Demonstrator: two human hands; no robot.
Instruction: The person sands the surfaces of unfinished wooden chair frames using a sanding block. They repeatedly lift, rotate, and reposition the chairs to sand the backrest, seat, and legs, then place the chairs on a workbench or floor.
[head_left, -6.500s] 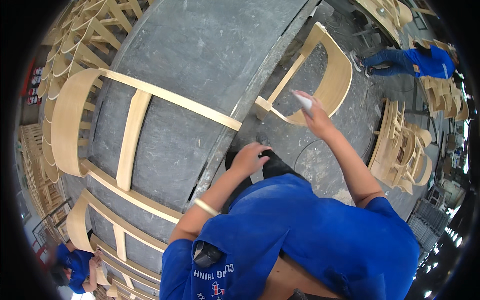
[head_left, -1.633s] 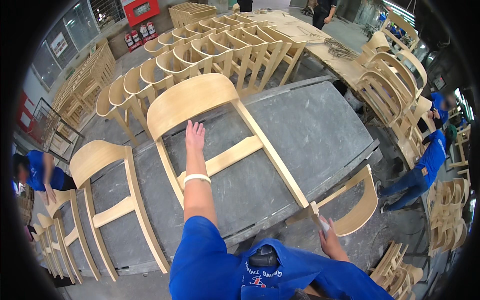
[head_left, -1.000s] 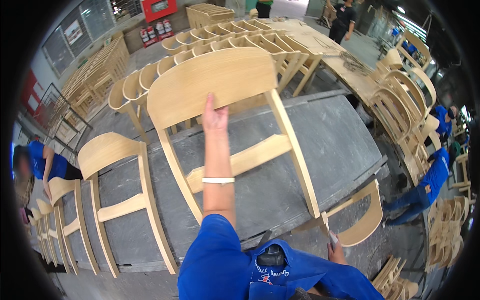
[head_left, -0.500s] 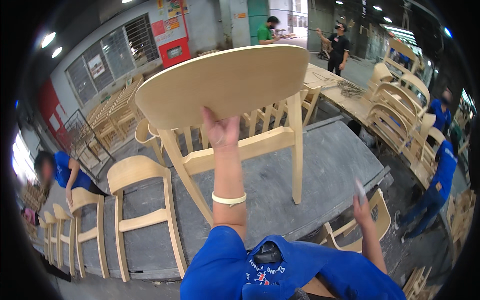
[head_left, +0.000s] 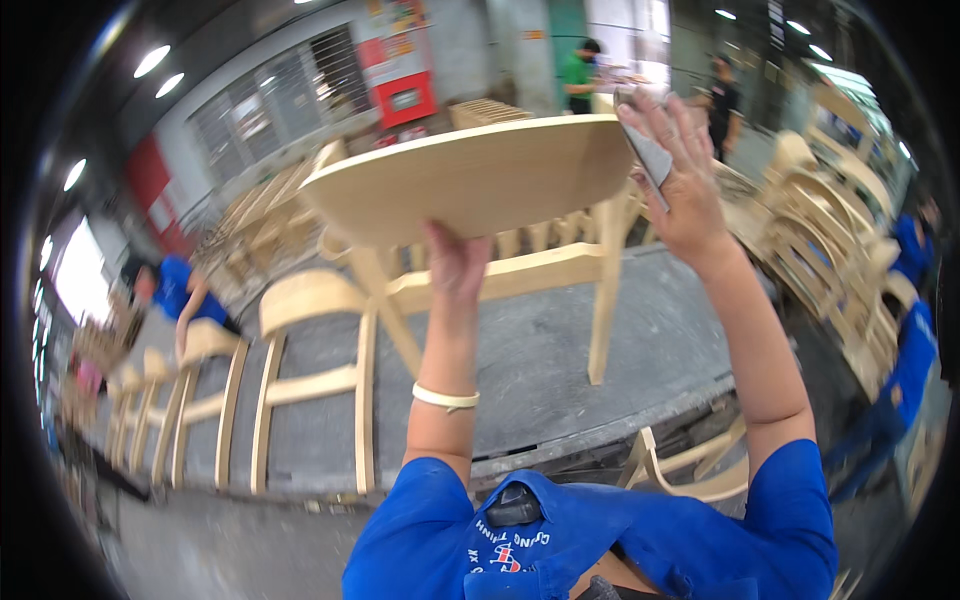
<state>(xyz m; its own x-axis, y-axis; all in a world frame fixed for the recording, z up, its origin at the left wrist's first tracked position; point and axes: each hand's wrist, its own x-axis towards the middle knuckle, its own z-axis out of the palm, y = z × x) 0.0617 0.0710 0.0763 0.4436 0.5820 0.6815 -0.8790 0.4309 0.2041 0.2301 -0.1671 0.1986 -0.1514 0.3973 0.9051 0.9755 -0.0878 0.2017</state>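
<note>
A pale wooden chair back frame (head_left: 480, 170) stands tilted before me, with a wide curved backrest, two legs and a crossrail. My left hand (head_left: 458, 262) grips the lower edge of the backrest, its thumb on the near face and the other fingers hidden behind. At the backrest's right end is my right hand (head_left: 685, 175), fingers stretched upward. It holds a folded grey sheet of sandpaper (head_left: 650, 160) flat against that end. The legs reach down to a dark grey worktable (head_left: 520, 350).
More chair back frames (head_left: 310, 380) line the table to the left, where a co-worker in blue (head_left: 180, 290) leans over. Stacked frames (head_left: 820, 220) fill the right side. Another curved chair part (head_left: 690, 480) lies below the table's near edge. Other people (head_left: 580, 75) stand farther back.
My right hand has risen from low right to the backrest's right end, bringing the sandpaper against it. My left hand keeps its grip. The view has shifted, and the backrest appears tipped more edge-on.
</note>
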